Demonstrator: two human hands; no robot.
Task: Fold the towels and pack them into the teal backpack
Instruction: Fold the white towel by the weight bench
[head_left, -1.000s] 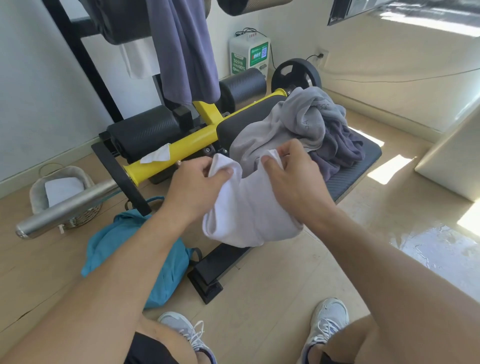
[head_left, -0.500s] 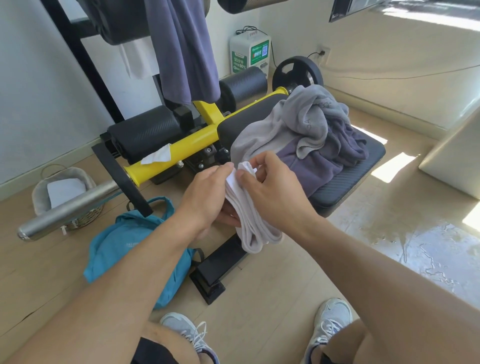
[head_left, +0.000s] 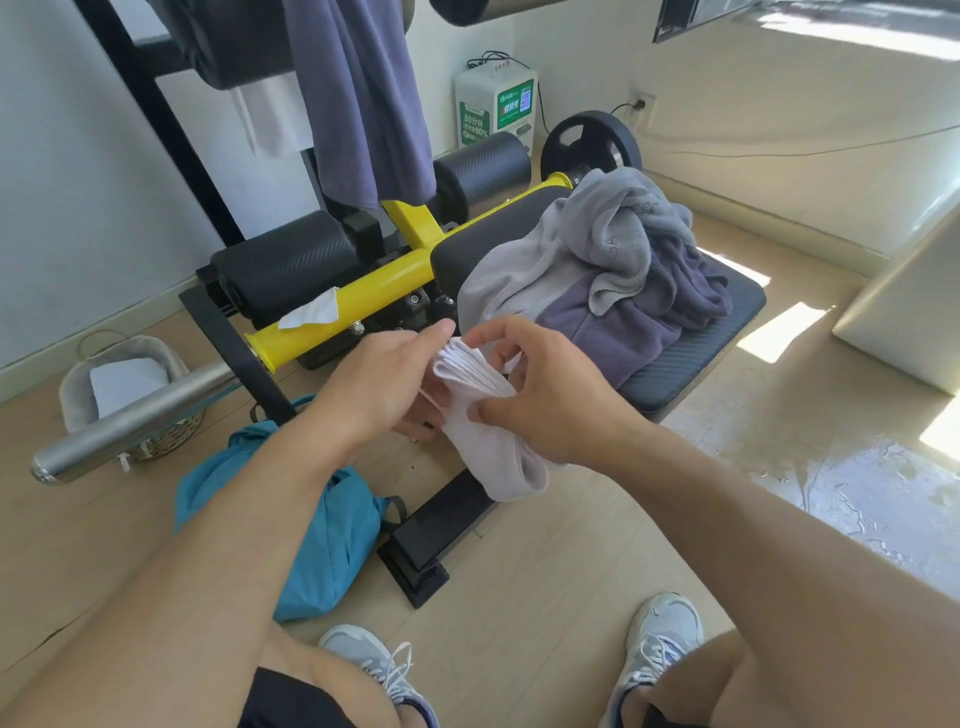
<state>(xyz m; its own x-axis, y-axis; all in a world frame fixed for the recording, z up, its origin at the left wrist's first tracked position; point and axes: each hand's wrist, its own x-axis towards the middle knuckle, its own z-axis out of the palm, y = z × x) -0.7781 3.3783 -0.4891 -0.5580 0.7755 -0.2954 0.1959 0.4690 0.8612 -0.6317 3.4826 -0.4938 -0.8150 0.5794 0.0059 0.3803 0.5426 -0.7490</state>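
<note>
White folded towel (head_left: 485, 410) — long axis slanting down-right; left hand (head_left: 382, 384), right hand (head_left: 545, 387) grip it.

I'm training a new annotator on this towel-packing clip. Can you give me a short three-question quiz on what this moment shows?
1. True or false: the teal backpack sits on top of the bench pad.
2. Which towel is in the hands? A) the white towel B) the grey towel C) the purple towel hanging from the rack
3. Fill in: the wicker basket stands on the floor beside the ____ barbell sleeve.

Key
1. False: it lies on the floor, by the bench foot.
2. A: the left hand and right hand both hold it, folded narrow.
3. Silver: the silver barbell sleeve passes in front of it.
</note>
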